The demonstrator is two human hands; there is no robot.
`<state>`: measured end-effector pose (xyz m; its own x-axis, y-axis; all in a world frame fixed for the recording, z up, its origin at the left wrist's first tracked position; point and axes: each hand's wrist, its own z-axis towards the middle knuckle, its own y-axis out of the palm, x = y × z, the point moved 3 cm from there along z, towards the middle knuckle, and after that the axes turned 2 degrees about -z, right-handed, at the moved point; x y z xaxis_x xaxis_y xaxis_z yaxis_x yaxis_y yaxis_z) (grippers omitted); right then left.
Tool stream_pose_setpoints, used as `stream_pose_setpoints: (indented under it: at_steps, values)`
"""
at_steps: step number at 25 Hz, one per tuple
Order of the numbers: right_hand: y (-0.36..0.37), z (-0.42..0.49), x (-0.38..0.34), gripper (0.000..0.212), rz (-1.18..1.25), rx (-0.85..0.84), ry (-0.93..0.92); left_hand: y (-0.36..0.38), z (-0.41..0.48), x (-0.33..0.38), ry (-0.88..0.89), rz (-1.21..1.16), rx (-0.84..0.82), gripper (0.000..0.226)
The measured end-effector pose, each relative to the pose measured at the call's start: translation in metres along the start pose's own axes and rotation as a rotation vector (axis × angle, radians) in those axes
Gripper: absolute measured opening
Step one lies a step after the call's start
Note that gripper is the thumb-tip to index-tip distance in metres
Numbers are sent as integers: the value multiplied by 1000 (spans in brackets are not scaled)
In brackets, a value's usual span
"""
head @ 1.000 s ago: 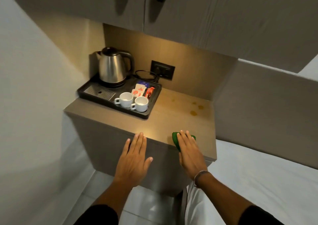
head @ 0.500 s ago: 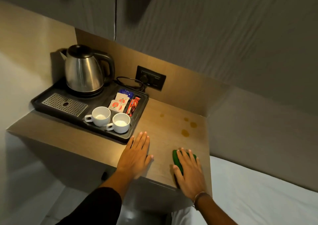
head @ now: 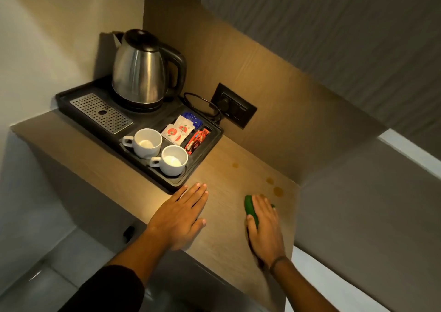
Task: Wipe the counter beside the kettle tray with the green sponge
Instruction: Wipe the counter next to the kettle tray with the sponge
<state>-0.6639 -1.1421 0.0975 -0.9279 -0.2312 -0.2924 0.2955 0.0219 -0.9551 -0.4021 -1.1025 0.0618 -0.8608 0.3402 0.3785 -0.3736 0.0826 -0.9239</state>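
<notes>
Now, from the head camera: wooden desk (head: pixel 226 228) set in a corner, lit warm from above.

Right hand (head: pixel 265 228) lies flat on top of the green sponge (head: pixel 250 208), fingers stretched forward, thumb along the sponge's left side. Sponge pressed to the desk top near the right edge, between front edge and back wall. Only its left side and a sliver past the fingertips show; the rest is under the palm. I see a thin band on that wrist.

Left hand (head: pixel 180 216) lies palm down on bare desk, fingers together and extended, thumb out to the right, holding nothing. Its fingertips are just beside the front right corner of the kettle tray (head: pixel 167 185); I cannot tell whether they touch.

Brownish stains (head: pixel 278 191) sit just beyond the right hand's fingertips, toward the back right corner. One more spot (head: pixel 235 165) lies nearer the tray.

Tray takes the left part of the desk. On it: steel kettle (head: pixel 140 73) upright at the back, perforated metal grate (head: pixel 101 112) on the left, two white cups (head: pixel 160 153) side by side at the front, sachets (head: pixel 179 130) in the right compartments.

Wall socket (head: pixel 236 108) on the back panel behind the tray's right end, black cord looped to it.
</notes>
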Motion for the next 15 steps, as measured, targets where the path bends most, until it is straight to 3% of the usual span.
stream_pose_setpoints:
  at_steps: [3,7,12,15]
  values:
    - [-2,-48,36,56,-32,25,-51,1,0,-3,-4,-8,1,74]
    - [-20,27,55,53,33,81,152,6,2,-3,10,-19,23,74]
    - [-9,1,75,54,-24,-10,-141,9,1,-6,3,-57,49,73]
    - [-25,46,99,52,1,67,101,9,2,-7,2,-40,60,72]
